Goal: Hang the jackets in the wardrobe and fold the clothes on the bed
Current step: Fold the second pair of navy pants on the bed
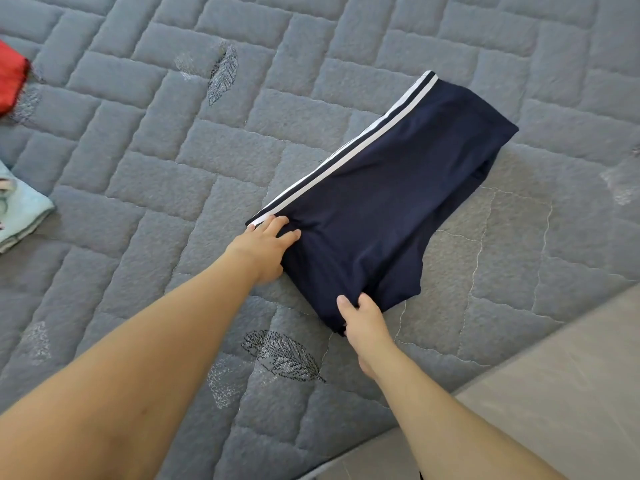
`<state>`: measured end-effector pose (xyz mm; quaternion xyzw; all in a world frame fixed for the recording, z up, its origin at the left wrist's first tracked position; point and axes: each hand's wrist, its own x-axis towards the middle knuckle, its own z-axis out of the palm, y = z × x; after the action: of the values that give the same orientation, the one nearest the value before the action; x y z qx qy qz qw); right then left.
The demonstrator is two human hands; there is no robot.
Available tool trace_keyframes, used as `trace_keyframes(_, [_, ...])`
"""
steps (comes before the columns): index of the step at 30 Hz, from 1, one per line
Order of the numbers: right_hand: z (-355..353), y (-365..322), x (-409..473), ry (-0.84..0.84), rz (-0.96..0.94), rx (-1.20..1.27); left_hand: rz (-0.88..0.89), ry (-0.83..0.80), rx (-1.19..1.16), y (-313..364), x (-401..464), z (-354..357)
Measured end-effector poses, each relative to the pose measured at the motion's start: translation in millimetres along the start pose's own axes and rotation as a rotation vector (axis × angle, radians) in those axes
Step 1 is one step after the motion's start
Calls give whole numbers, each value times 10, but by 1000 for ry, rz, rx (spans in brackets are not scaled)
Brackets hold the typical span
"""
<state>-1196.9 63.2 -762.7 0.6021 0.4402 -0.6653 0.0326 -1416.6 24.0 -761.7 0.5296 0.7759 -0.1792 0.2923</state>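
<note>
The scene is viewed from a single head-worn, wide-angle camera, aimed forward and steeply down at the bed (145, 174) from close above, with both forearms seen reaching in from below.

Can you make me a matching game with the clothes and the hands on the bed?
Things:
1. navy pants
2. red cloth
3. light blue cloth
4. right hand

Places:
A. far left edge, at the top
B. pinching the near end of the pants
C. middle of the quilt, folded, white stripes along one side
D. left edge, below the red one

Pairs: 1-C, 2-A, 3-D, 4-B
</note>
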Motion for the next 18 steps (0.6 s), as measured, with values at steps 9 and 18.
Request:
trace_keyframes(9, [186, 10, -125, 375, 102, 34, 88, 138, 305, -100, -6, -43])
trace_keyframes(18, [434, -60, 160, 308, -541, -1369, 245, 408, 382, -373, 219, -17])
